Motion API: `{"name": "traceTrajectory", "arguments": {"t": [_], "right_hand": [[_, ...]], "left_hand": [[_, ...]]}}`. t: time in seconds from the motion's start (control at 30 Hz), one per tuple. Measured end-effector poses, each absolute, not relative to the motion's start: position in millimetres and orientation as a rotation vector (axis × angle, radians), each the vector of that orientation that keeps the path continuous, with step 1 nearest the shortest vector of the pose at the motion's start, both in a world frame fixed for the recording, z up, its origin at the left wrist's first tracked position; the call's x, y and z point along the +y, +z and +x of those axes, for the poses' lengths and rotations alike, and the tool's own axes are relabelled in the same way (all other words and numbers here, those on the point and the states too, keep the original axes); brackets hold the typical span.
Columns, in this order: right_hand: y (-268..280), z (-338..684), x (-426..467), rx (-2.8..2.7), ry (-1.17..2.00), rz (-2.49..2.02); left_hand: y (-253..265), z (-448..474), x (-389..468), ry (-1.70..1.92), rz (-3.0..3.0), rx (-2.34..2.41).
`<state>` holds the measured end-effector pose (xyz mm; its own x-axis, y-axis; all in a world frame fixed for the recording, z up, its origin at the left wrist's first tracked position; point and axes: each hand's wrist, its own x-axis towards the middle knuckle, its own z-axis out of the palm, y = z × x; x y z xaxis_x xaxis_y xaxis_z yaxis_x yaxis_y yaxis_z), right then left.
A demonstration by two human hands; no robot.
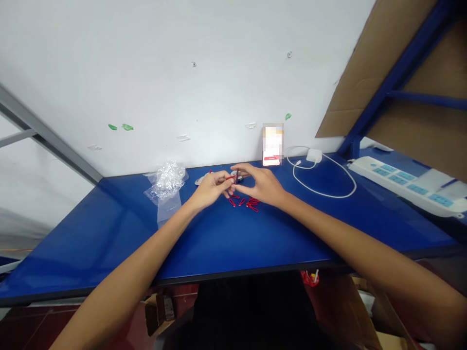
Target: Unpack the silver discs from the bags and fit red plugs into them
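Observation:
My left hand point(211, 189) is closed in a pinch on a short red cord point(230, 178) above the blue table. Facing it, my right hand point(264, 185) grips a small thin dark piece point(237, 176) edge-on between thumb and fingers; its exact kind is too small to tell. The cord's end meets this piece. Below the hands lie several red cord loops point(252, 204) with small metal ends. A whitish rounded thing point(199, 181) shows behind my left hand, partly hidden.
Crumpled clear plastic bags point(168, 182) lie left on the blue table point(233, 248). A lit phone point(273, 146) leans on the white wall. To the right are a white charger point(314, 155) with its looped cable and a power strip point(404, 184).

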<state>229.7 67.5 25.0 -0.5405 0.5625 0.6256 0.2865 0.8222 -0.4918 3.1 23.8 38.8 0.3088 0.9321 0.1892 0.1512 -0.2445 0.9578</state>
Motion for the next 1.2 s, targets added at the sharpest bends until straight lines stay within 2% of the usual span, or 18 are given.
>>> {"name": "traceTrajectory", "arguments": {"t": [0.2, 0.37, 0.53, 0.93, 1.1, 1.2], "right_hand": [[26, 231, 72, -2.102, 0.454, -0.607], [26, 231, 70, -2.140, 0.448, -0.580], [25, 228, 68, -2.153, 0.500, -0.543], [25, 224, 64, -2.252, 0.525, -0.581], [19, 231, 78, -2.314, 0.394, -0.717], [7, 237, 96, -2.374, 0.295, -0.734]], "left_hand": [[52, -13, 26, 1.162, 1.662, 1.083], [52, -10, 20, 1.056, 1.855, 1.272], [43, -1, 20, 0.994, 2.111, 1.270], [45, -4, 18, 0.958, 2.178, 1.245], [63, -36, 28, 1.036, 2.362, 1.706], [69, -57, 36, 0.932, 2.353, 2.008]]}}
